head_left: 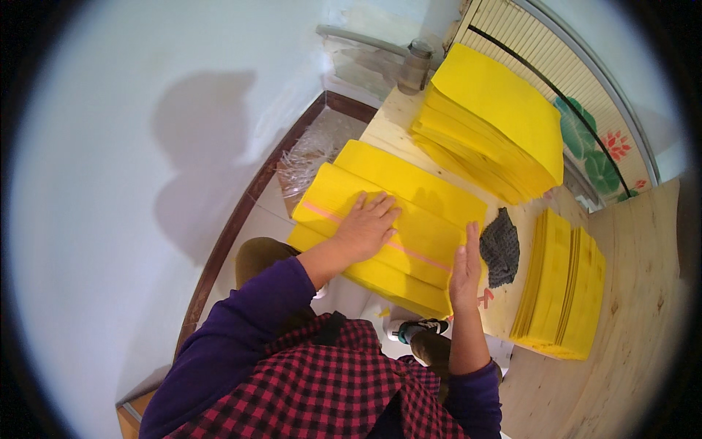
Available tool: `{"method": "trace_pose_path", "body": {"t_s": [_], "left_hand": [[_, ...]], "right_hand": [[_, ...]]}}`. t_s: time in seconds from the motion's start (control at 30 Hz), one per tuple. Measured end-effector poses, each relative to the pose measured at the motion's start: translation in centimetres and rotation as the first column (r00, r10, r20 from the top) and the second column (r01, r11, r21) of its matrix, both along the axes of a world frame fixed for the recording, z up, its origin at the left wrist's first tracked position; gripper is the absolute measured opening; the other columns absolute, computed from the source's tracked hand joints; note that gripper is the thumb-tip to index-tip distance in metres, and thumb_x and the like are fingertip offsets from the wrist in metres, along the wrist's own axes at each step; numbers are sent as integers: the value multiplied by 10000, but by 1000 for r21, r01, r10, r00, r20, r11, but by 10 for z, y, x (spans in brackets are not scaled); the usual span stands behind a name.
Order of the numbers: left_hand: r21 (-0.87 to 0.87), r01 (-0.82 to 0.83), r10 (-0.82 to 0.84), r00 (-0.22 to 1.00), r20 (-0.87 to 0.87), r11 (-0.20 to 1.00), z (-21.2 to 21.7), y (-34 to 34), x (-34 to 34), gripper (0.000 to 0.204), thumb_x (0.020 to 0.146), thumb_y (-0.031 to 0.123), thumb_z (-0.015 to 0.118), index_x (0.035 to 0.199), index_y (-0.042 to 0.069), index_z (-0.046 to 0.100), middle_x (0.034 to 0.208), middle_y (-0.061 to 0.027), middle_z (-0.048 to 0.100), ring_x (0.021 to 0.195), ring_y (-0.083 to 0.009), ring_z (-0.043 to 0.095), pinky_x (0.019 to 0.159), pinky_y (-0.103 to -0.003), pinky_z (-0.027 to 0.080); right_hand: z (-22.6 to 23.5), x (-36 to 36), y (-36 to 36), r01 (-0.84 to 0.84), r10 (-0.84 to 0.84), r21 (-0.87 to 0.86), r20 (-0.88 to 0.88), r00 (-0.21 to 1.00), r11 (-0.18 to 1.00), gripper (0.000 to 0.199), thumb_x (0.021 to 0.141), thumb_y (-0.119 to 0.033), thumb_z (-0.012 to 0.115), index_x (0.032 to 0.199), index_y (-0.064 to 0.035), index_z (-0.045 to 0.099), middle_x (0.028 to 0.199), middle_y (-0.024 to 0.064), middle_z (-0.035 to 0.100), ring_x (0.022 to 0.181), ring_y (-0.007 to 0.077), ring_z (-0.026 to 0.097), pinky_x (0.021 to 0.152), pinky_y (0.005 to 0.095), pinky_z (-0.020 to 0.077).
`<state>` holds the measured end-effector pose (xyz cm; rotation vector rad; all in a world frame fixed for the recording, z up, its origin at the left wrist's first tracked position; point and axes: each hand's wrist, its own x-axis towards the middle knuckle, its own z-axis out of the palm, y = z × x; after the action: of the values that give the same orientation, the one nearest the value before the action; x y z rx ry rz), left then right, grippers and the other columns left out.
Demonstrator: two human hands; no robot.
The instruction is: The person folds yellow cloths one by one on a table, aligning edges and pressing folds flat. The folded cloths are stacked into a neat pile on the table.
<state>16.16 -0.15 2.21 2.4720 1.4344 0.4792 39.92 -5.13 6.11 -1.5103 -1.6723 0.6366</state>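
Yellow folded fabric-like sheets [428, 208] lie in a layered pile before me, partly over the table's near edge. A pale pink strip [428, 259] runs across their top. My left hand [368, 228] rests flat on the pile, fingers stretched, covering part of the strip. At the pile's right end, my right hand [466, 272] stands on edge with straight fingers, its palm side against or close beside the sheets. Just right of it lies a crumpled dark grey cloth [500, 249].
A tall yellow stack [497, 110] stands at the back of the wooden table [397, 121], beside a see-through container [416, 67]. More upright yellow bundles [559, 285] stand at right, against a wooden panel [629, 293]. Clear plastic strips [311, 162] heap at left, near the wall.
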Motion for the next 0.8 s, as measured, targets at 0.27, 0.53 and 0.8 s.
{"method": "trace_pose_path", "body": {"t_s": [0.27,0.53,0.8], "left_hand": [[21,-18,17,999,33,1000,0,-1,2,462,908,275,533,1313,58,487,1419,-144,415,1367,-294,329,1120,-529,206],[3,-26,26,998,55,1000,-2,-2,0,444,909,240,530,1305,43,486,1433,-151,399,1366,-301,330,1118,-531,209],[-162,-50,77,983,166,985,12,18,53,552,973,379,371,1400,31,400,1491,-150,337,1414,-273,247,1147,-482,147]], "right_hand": [[-25,-75,40,-114,123,-47,318,940,992,654,955,-365,466,1437,39,286,1525,242,201,1428,352,178,1156,449,141],[-42,-64,29,106,41,-177,670,741,979,720,963,-474,389,1452,36,247,1540,220,178,1444,331,133,1159,451,102],[-55,-59,31,104,27,-146,693,720,984,679,961,-407,367,1457,38,233,1543,218,171,1448,320,116,1164,449,77]]}}
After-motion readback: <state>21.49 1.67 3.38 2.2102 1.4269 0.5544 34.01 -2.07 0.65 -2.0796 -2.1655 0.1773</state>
